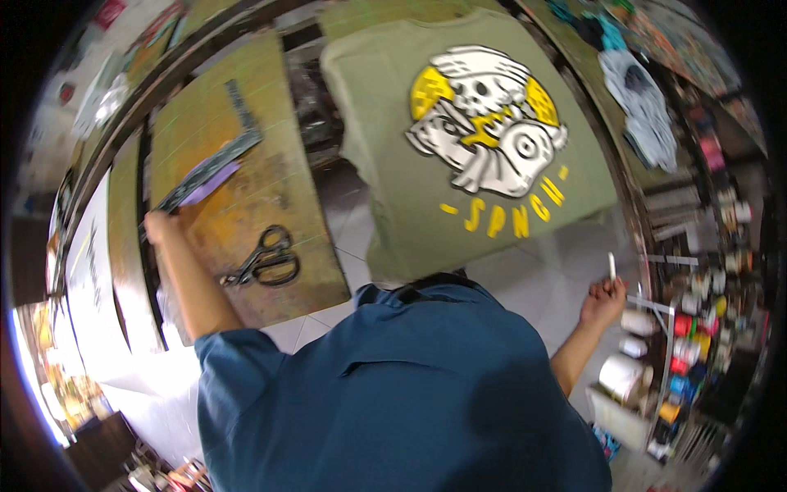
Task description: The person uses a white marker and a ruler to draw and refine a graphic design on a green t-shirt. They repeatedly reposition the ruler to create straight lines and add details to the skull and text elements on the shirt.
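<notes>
My left hand (160,225) grips the near end of a long, dark angled strip (213,161), like an L-shaped ruler, lying on a stained board (184,123) at left, with a purple piece (210,182) beside it. Black-handled scissors (266,254) lie on that board, nearer my body. My right hand (604,298), at lower right, holds a thin white cigarette-like stick (611,264) upright between its fingers. An olive T-shirt (369,123) with a white skull graphic and yellow lettering is spread on a board at centre right, above that hand.
Light grey cloth (643,115) lies on the board at far right. A rack of paint tubs (623,377) and other containers lines the lower right. Dark rails (131,107) run beside the boards. A white panel (90,262) stands at far left. Tiled floor (348,225) shows between the boards.
</notes>
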Demonstrator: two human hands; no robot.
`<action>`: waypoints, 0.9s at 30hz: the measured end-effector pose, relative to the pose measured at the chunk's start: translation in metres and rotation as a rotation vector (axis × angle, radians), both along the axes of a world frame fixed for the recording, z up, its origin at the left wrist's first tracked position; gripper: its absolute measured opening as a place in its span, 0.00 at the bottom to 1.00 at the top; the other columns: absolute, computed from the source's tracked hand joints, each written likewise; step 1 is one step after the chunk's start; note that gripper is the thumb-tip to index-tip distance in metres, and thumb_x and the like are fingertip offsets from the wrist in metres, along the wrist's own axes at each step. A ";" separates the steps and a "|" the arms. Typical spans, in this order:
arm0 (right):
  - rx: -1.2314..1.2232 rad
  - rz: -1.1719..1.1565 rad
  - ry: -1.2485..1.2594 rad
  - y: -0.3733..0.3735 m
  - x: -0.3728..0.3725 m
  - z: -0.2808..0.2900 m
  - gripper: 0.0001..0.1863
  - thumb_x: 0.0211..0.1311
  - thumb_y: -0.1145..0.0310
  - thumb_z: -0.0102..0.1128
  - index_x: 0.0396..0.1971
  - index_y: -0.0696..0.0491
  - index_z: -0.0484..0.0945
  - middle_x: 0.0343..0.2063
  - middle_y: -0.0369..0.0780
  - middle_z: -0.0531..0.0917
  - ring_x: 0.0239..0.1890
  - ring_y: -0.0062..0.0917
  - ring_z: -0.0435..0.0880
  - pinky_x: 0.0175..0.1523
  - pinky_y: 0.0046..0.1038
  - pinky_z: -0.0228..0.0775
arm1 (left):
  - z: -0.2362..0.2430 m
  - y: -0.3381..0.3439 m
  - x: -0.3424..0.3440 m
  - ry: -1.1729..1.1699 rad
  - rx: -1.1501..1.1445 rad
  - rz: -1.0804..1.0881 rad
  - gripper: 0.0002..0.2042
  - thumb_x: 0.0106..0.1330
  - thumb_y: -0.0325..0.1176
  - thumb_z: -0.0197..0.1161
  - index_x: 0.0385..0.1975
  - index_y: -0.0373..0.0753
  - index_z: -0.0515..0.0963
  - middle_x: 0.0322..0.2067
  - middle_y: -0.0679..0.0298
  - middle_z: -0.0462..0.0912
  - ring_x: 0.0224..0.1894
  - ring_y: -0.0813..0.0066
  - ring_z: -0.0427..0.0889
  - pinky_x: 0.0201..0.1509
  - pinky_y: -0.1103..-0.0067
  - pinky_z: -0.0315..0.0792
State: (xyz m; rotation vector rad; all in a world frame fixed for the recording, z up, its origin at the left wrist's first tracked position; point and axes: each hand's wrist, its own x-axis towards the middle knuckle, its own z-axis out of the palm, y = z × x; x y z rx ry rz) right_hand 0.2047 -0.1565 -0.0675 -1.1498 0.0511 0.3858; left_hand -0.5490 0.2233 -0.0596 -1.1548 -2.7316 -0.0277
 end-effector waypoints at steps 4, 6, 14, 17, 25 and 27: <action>0.064 0.049 0.000 -0.006 0.003 -0.005 0.04 0.57 0.69 0.51 0.28 0.53 0.69 0.16 0.32 0.66 0.16 0.15 0.57 0.22 0.20 0.49 | -0.006 0.020 -0.054 -1.631 0.833 0.123 0.09 0.66 0.34 0.46 0.32 0.41 0.74 0.22 0.66 0.75 0.21 0.73 0.75 0.20 0.77 0.68; 0.055 0.034 -0.007 -0.005 -0.003 -0.004 0.04 0.57 0.70 0.51 0.29 0.55 0.70 0.17 0.33 0.66 0.16 0.15 0.58 0.22 0.20 0.49 | 0.004 0.008 -0.041 -1.584 0.695 0.077 0.10 0.68 0.33 0.44 0.36 0.38 0.73 0.23 0.65 0.76 0.22 0.77 0.75 0.21 0.86 0.71; 0.004 -0.048 0.011 0.001 -0.012 0.000 0.05 0.56 0.73 0.50 0.32 0.58 0.71 0.17 0.36 0.67 0.17 0.17 0.58 0.23 0.20 0.50 | -0.013 0.015 -0.069 -1.286 0.510 0.202 0.08 0.63 0.36 0.56 0.37 0.40 0.73 0.26 0.68 0.74 0.23 0.79 0.73 0.20 0.84 0.66; -0.030 -0.041 -0.001 0.000 -0.009 0.000 0.05 0.56 0.73 0.50 0.31 0.58 0.71 0.18 0.35 0.66 0.17 0.17 0.59 0.22 0.20 0.50 | -0.026 0.006 -0.067 -1.177 0.557 0.213 0.10 0.61 0.45 0.56 0.31 0.45 0.71 0.18 0.72 0.70 0.17 0.80 0.71 0.16 0.83 0.60; -0.085 -0.009 -0.005 -0.009 0.011 -0.005 0.03 0.57 0.72 0.49 0.29 0.55 0.69 0.16 0.33 0.65 0.16 0.15 0.58 0.21 0.19 0.48 | 0.011 -0.009 -0.032 -1.097 0.228 0.213 0.14 0.53 0.52 0.56 0.23 0.47 0.72 0.17 0.71 0.70 0.15 0.81 0.66 0.18 0.81 0.58; -0.104 -0.012 0.003 -0.012 0.025 -0.010 0.03 0.57 0.72 0.49 0.28 0.55 0.69 0.16 0.32 0.64 0.16 0.15 0.57 0.21 0.19 0.48 | 0.015 -0.019 -0.024 -1.026 0.252 0.225 0.16 0.50 0.53 0.58 0.25 0.46 0.72 0.17 0.70 0.69 0.16 0.80 0.66 0.18 0.80 0.59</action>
